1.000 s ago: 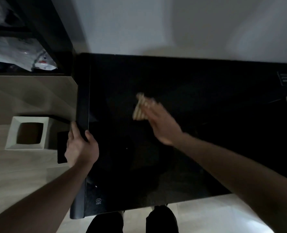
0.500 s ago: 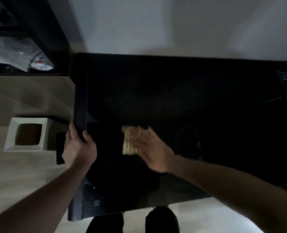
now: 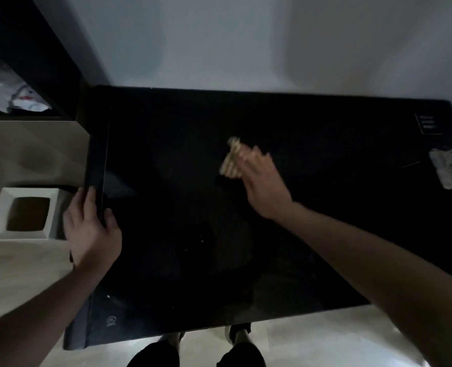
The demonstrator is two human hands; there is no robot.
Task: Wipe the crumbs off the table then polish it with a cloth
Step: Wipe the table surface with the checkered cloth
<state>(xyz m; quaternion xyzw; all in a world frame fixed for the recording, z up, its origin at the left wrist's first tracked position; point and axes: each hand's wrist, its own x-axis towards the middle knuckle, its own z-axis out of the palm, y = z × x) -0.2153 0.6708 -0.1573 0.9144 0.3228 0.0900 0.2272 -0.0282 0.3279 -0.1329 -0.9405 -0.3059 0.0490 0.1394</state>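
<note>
A glossy black table (image 3: 312,234) fills the middle of the view. My right hand (image 3: 264,181) lies flat with straight fingers on a small folded beige cloth (image 3: 231,160), pressing it onto the table's centre. My left hand (image 3: 92,229) grips the table's left edge, thumb on top and fingers wrapped over the rim. A few tiny pale crumbs (image 3: 201,239) dot the surface near the front, and one more crumb (image 3: 108,296) lies by the front left corner.
A white square bin (image 3: 0,223) stands on the floor left of the table. A crumpled white cloth (image 3: 449,168) lies at the table's right edge. A dark shelf with plastic bags (image 3: 15,99) is at the upper left. My feet show below the front edge.
My right hand swept the beige cloth toward the near left half a second ago and has now pushed it back out to the table's centre. The left hand kept its hold on the edge.
</note>
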